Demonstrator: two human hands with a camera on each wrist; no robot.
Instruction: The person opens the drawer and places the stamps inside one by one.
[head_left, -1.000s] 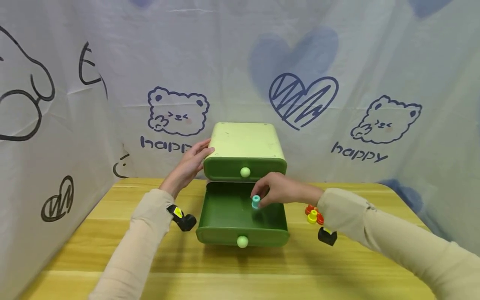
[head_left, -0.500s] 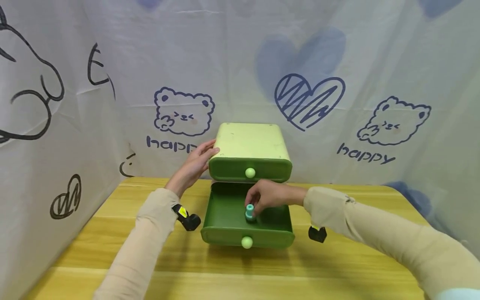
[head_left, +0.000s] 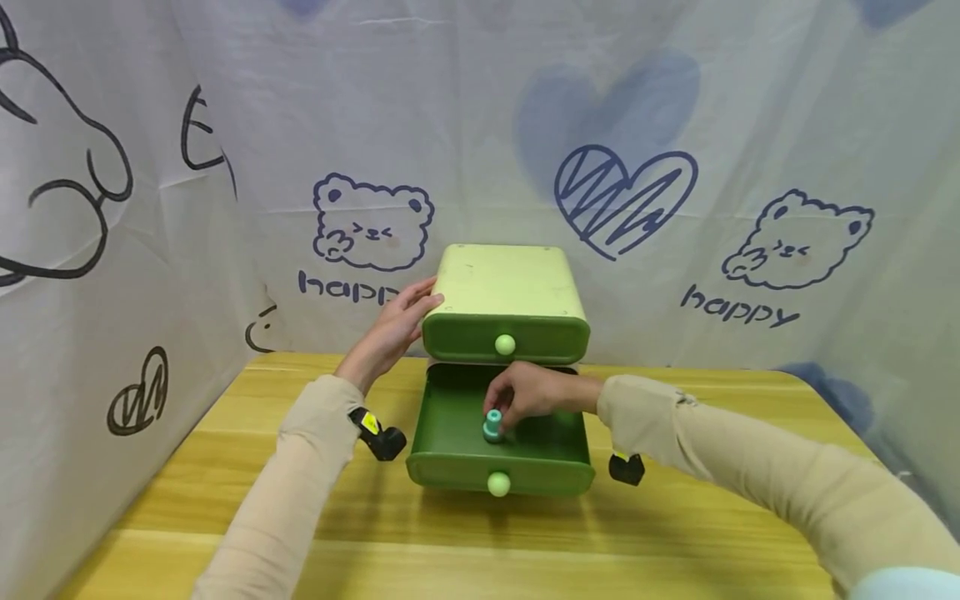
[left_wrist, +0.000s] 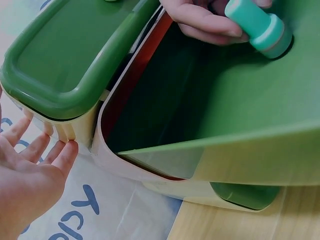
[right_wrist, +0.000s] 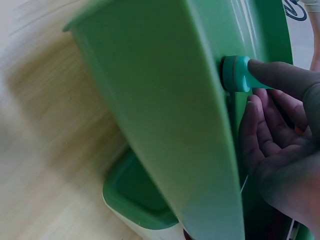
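Note:
A two-tier drawer unit (head_left: 510,279) with a pale yellow-green top stands on the table. Its lower green drawer (head_left: 536,475) is pulled out, while the upper drawer (head_left: 457,337) is closed. Inside the lower one, a small teal stamp-shaped piece (head_left: 492,423) with a wide round base stands on the floor, handle up. My right hand (head_left: 528,392) pinches this piece; the thumb lies along it in the right wrist view. My left hand (head_left: 393,329) rests on the unit's upper left side, fingertips (left_wrist: 70,145) extended against the wall in the left wrist view.
Round pale knobs (head_left: 498,484) stick out from the drawer fronts. Wooden tabletop (head_left: 360,517) surrounds the unit. A white printed cloth (head_left: 480,125) hangs close behind it. Both wrists carry black cameras.
My right hand has lowered the teal piece onto the drawer floor, moving slightly left and toward the front. Red and yellow pieces on the table have become hidden by the sleeve. My left hand stays put.

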